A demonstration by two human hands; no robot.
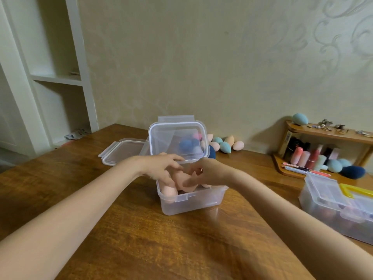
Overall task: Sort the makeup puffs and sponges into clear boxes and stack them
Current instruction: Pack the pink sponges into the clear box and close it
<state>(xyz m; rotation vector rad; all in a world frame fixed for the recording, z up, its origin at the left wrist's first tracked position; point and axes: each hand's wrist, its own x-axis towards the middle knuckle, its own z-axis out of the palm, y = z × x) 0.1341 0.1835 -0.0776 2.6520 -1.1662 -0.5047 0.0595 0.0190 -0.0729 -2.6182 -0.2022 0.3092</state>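
Observation:
A clear open box (193, 201) stands mid-table and holds several peach sponges (169, 191). Both my hands are over its opening. My left hand (161, 168) reaches in from the left with loosely spread fingers that touch the sponges. My right hand (205, 172) comes from the right, its fingers and thumb curled round a peach sponge (188, 188) at the box's top. Right behind stands a second clear container with a clip lid (177, 136); blue and pink puffs (186, 145) show through it. Loose peach and teal sponges (225, 146) lie by the wall.
A loose clear lid (123, 150) lies flat at the left. A wooden shelf (327, 131) at the right carries cosmetics, teal and dark blue puffs (353, 172) and brushes. A clear lidded box with a yellow handle (341, 207) sits at the right edge. White shelving stands far left.

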